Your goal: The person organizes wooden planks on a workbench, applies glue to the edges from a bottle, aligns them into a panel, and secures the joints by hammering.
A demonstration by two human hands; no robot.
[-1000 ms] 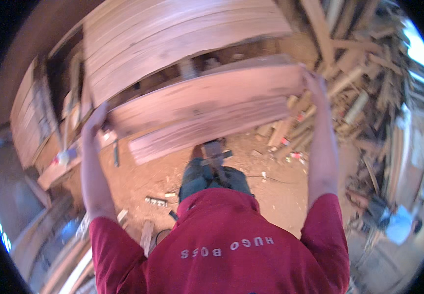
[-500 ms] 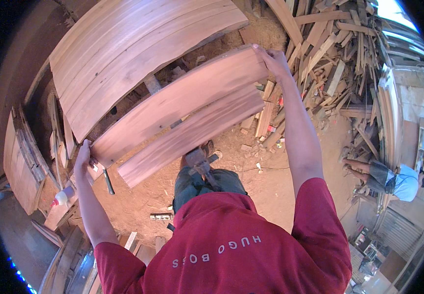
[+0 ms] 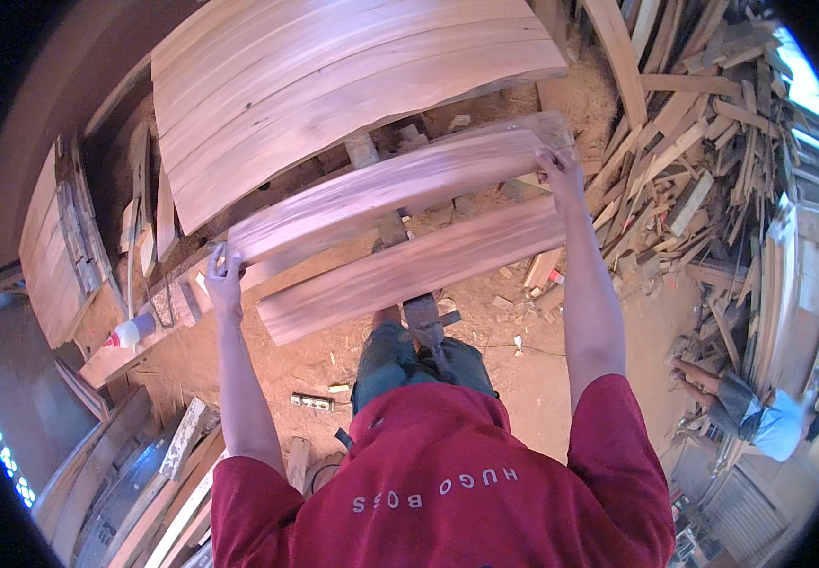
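Two hands are set at opposite ends of one long, reddish upper board, which is held between them and stretches across the space in front of the body. Its left end is pinched by the thumb and fingers of the left hand; its right end is gripped by the bent fingers of the right hand, though the thumb's exact place cannot be told. Between the forearms, nearer the body than either hand, a second board is seen, roughly parallel to the first and apart from it. Beyond both hands, a broad panel made up of several planks is laid out.

To the left of the left hand, a white bottle with a red cap is placed on a narrow timber. Closer to the body than that hand, a power strip is left on the brown floor. To the right of the right hand, offcuts are heaped in a large pile. Much farther right and nearer the body, another person in a light blue top is partly visible.
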